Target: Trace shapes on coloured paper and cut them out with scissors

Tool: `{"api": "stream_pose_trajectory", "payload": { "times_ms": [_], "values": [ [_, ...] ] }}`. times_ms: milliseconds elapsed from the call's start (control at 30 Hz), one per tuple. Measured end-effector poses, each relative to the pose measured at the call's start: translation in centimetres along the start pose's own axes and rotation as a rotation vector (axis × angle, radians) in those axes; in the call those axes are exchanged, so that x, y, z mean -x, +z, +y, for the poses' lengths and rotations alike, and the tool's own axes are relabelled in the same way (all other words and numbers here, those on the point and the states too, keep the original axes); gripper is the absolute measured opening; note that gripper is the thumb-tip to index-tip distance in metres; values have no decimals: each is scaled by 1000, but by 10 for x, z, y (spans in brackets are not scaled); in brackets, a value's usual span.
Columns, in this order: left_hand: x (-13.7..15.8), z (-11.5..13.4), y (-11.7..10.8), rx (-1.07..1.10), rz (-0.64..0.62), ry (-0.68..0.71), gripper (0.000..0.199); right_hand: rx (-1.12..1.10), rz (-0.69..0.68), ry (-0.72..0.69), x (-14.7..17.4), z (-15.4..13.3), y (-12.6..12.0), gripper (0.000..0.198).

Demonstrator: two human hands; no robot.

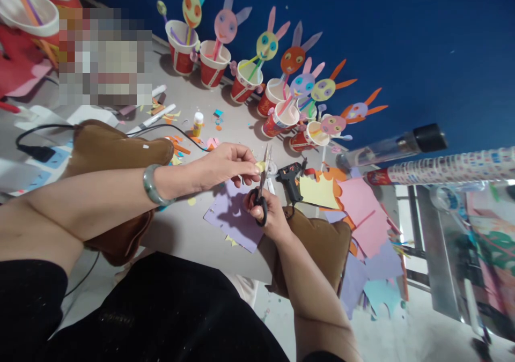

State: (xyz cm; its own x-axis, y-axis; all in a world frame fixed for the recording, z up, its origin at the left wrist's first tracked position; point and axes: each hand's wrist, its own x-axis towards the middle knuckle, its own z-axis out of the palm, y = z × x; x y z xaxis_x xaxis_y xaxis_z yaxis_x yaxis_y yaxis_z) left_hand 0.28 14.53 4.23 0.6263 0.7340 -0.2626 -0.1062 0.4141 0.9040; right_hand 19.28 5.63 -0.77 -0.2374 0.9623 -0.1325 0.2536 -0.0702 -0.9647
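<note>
My left hand (pixel 235 164) pinches a small piece of yellow paper (pixel 260 166) between thumb and fingers. Black-handled scissors (pixel 261 201) are in my right hand (pixel 269 214), its fingers through the loops. The blades point up and away from me, right beside the yellow piece; whether they touch it I cannot tell. Beneath both hands lies a purple sheet of paper (pixel 237 220), with their shadows on it. Just right of the scissors a black glue gun (pixel 290 179) rests on the table.
Along the blue wall stand several red paper cups (pixel 213 64) with paper rabbit heads. Brown cushions (pixel 120 147) lie under my forearms. A glue stick (pixel 198 124), a black cable (pixel 161 126) and paper scraps lie behind. At right are coloured sheets (pixel 366 212) and stacked cups (pixel 442 166).
</note>
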Motion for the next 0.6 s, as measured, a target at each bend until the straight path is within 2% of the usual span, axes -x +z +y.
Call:
{"api": "stream_pose_trajectory", "payload": {
  "times_ms": [600],
  "values": [
    [-1,-2,-4,-11,-7,38,16,2,10,-15,0,0,-1,68]
  ]
}}
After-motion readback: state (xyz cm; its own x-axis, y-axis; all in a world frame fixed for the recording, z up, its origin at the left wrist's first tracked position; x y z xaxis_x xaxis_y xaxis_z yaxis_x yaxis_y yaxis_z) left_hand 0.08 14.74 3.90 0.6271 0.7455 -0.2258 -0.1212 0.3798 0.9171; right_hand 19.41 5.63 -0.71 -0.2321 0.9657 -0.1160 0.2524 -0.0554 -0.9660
